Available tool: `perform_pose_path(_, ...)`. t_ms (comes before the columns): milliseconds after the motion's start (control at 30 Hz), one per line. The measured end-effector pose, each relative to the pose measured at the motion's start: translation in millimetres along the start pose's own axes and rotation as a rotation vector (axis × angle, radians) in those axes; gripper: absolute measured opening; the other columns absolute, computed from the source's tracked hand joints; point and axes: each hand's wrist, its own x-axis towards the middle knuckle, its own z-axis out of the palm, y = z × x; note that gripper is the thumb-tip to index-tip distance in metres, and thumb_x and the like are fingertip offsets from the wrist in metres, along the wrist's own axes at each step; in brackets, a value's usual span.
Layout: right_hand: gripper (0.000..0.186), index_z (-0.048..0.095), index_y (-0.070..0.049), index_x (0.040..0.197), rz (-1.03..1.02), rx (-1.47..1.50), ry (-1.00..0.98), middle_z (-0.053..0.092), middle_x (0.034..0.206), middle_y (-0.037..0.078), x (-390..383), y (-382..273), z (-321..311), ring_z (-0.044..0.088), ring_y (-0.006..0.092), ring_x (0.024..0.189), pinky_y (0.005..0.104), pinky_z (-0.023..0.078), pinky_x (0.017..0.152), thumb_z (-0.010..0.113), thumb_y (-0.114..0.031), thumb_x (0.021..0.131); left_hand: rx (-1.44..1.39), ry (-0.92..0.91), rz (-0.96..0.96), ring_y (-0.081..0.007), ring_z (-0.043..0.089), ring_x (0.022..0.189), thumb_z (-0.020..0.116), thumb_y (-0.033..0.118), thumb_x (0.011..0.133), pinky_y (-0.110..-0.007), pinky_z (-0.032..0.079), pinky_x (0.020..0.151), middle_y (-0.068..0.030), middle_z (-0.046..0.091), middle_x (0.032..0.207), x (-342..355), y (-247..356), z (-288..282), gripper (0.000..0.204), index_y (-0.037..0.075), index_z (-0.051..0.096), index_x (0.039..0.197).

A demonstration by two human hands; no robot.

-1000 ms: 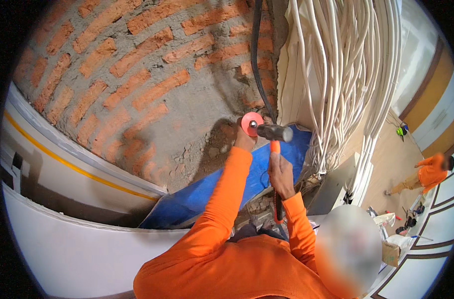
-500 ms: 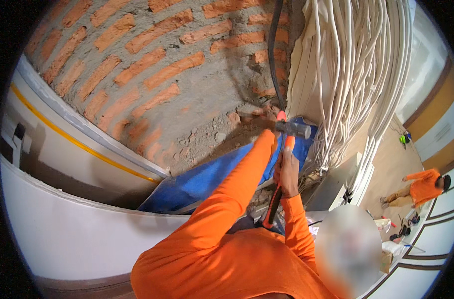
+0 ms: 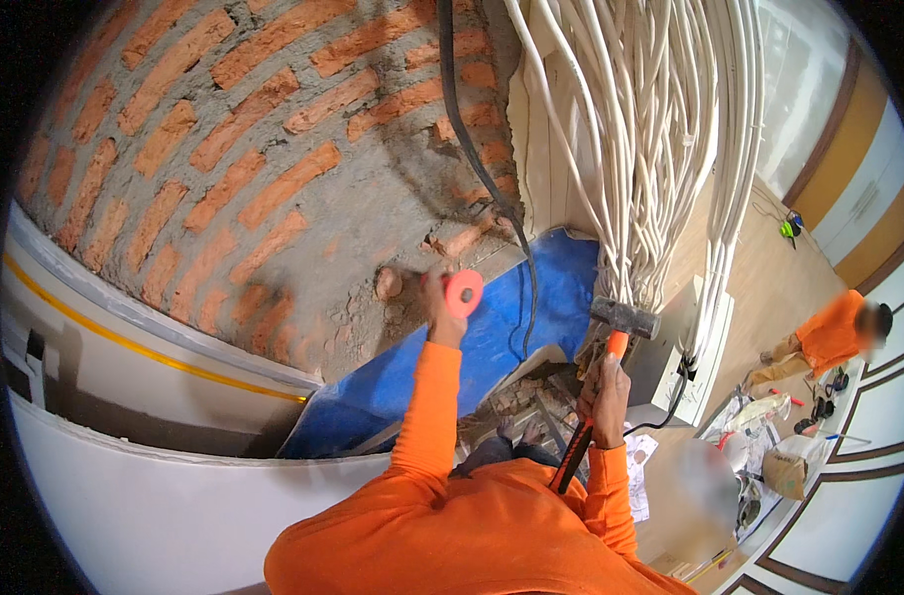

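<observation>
My left hand [image 3: 440,315] is closed around a chisel with a round red hand guard [image 3: 464,294]. The guard's face and the grey struck end at its centre show; the blade is hidden below the hand. This hand is at the foot of the rough brick wall [image 3: 303,178], above loose rubble. My right hand [image 3: 607,395] grips the handle of a hammer [image 3: 624,317] with a heavy grey double-faced head. Its handle is orange near the head and black and orange lower down. The hammer is held up to the right, apart from the chisel.
Blue sheeting [image 3: 502,312] lies along the wall's foot, crossed by a black cable [image 3: 477,164]. Many white cables [image 3: 635,149] hang at the right beside a white box [image 3: 705,342]. A co-worker in orange [image 3: 831,332] is farther right, near tools and bags [image 3: 789,466] on the floor.
The hammer has drawn away from the chisel, rightward and toward me. My left hand with the chisel shows farther left and lower. The view has shifted too.
</observation>
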Motion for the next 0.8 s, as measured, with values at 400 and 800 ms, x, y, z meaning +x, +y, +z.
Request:
perform_pose_path(400, 0.045, 0.041, -0.014, 0.075, 0.092, -0.049, -0.043, 0.033, 0.052, -0.006, -1, 2, -4, 0.033, 0.0057, 0.038, 0.0241, 0.027, 0.034, 0.047, -0.052, 0.099, 0.32, -0.748, -0.143, -0.0123, 0.054, 0.064, 0.06, 0.019, 0.085, -0.026, 0.046, 0.059, 0.002, 0.048, 0.069, 66, -64, 76, 0.016, 0.015, 0.048, 0.075)
perform_pose_path(800, 0.04, 0.038, -0.017, 0.083, 0.046, 0.001, 0.074, 0.027, 0.048, -0.006, 2, -18, -21, 0.028, 0.0063, 0.033, 0.0237, 0.025, 0.03, 0.048, -0.052, 0.098, 0.59, -0.564, 0.268, -0.0092, 0.052, 0.073, 0.057, 0.017, 0.09, -0.027, 0.047, 0.063, -0.0006, 0.051, 0.081, -30, -69, 75, 0.01, 0.01, 0.051, 0.086)
